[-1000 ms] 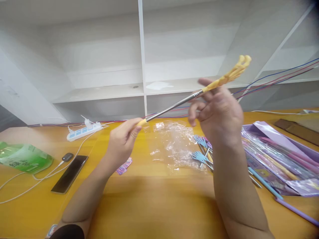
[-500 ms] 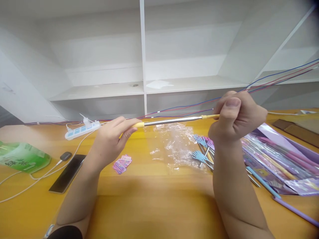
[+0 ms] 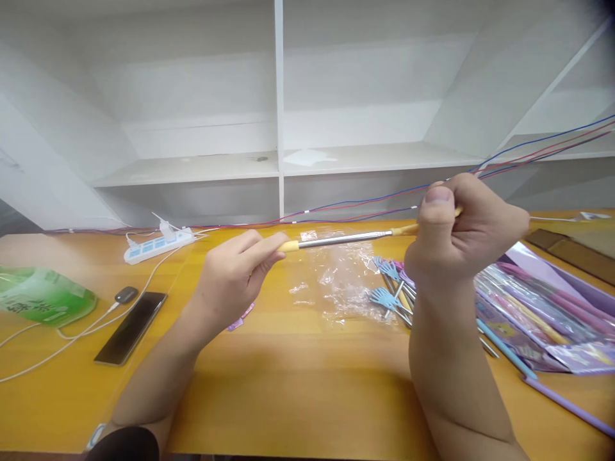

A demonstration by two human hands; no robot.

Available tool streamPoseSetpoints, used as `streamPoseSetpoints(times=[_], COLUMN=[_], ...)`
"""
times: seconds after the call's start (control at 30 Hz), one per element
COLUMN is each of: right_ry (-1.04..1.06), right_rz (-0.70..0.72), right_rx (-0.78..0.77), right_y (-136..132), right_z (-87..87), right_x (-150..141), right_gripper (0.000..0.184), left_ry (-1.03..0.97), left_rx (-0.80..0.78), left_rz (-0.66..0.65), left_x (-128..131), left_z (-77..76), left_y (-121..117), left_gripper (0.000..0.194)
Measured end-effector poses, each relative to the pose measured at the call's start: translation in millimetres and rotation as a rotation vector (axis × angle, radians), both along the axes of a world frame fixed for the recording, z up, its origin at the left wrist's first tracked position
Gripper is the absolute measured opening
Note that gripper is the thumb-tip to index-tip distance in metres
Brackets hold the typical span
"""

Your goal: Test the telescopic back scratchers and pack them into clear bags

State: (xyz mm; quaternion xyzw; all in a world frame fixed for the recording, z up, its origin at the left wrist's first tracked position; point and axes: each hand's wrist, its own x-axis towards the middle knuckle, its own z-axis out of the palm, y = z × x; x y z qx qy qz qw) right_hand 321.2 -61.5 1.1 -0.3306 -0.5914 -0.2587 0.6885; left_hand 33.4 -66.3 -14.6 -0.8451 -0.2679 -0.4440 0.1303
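Note:
Between my two hands a yellow back scratcher with a silver metal rod [image 3: 343, 240] is held up above the table, nearly level and slightly higher on the right. My left hand [image 3: 245, 269] pinches its yellow handle end. The yellow part at the other end goes into my closed right hand [image 3: 464, 230], whose fingers hide most of it. Below, partly under the rod, lie clear plastic bags [image 3: 331, 282]. Several loose scratcher pieces with blue hand-shaped heads [image 3: 384, 298] and metal rods lie beside my right forearm. Small pink printed cards [image 3: 239, 321] are partly hidden behind my left wrist.
At right sits a purple box [image 3: 571, 282] with several wrapped scratchers, with a blue tube [image 3: 507, 351] and a purple tube [image 3: 569, 408] in front. A phone [image 3: 132, 330], a power strip [image 3: 158, 246] and a green bag [image 3: 48, 298] are at left. White shelves stand behind.
My left hand has moved right toward my right hand, and less of the metal rod shows between them. My right hand has shifted slightly right. More of the cards is covered.

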Motion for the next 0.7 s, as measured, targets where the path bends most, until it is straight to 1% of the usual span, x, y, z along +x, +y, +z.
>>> streamPoseSetpoints(times=[0.37, 0.5, 0.7], right_ry=[-0.004, 0.012, 0.02], right_rz=[-0.002, 0.0, 0.025], right_rx=[-0.057, -0.114, -0.199], right_y=[-2, -3, -6], right_z=[-2.2, -3.4, -5.8], right_x=[-5, -11, -21], right_gripper=[0.034, 0.035, 0.03], left_ry=[-0.007, -0.008, -0.003], left_rx=[-0.058, -0.03, 0.028], left_rz=[0.008, 0.011, 0.052], left_x=[4, 2, -1], left_z=[-3.1, -3.1, -0.2], left_y=[-4, -3, -1], left_gripper=[0.019, 0.018, 0.017])
